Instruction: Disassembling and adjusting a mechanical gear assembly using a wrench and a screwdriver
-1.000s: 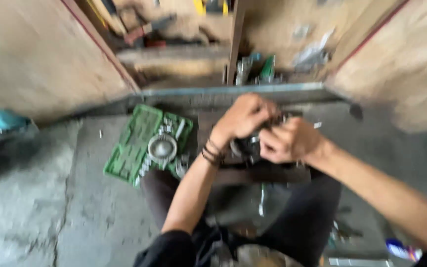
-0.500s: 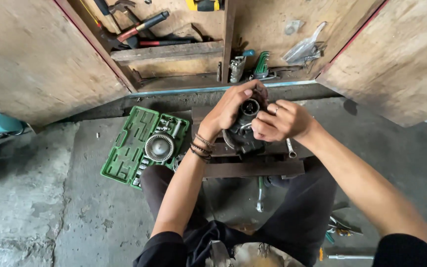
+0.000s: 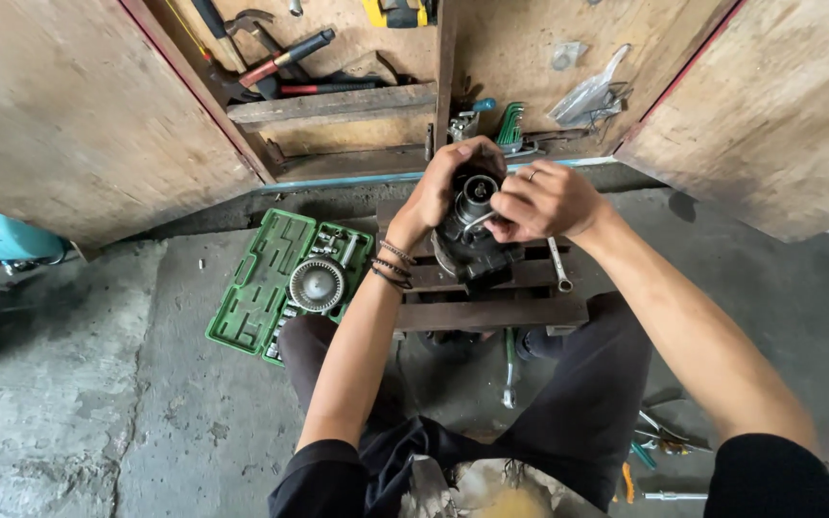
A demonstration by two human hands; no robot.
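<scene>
Two hands meet on one dark metal machine part [image 3: 467, 245], a chunky motor-like piece with a round silver end [image 3: 479, 189]. Nearest to the camera are the person's knees in dark trousers [image 3: 587, 403], and a wrench [image 3: 509, 369] lies on the concrete floor [image 3: 98, 403] between them. Just past the knees stands a low stand of dark wooden planks [image 3: 491, 312], and the part sits on top of it. The left hand [image 3: 443, 187] wraps round the far left side of the part, fingers curled tight on it. The right hand [image 3: 544, 201] pinches something small at the silver end; it may be a thin bent wire, but it is too small to tell. Beside the right wrist a spanner [image 3: 558, 264] rests on the planks. The part's long line runs up toward the camera and leans a little away, so its round end points up and toward the cupboard [image 3: 357, 101]. It looks heavy and tall on narrow planks, so I think it could tip or roll off if the left hand lets go. The small piece could spring out of the pinch and get lost on the floor. To the left lies an open green socket case [image 3: 251, 288] with a round ribbed metal piece [image 3: 316, 284] on it. Farthest off, tools hang in the wooden cupboard.
</scene>
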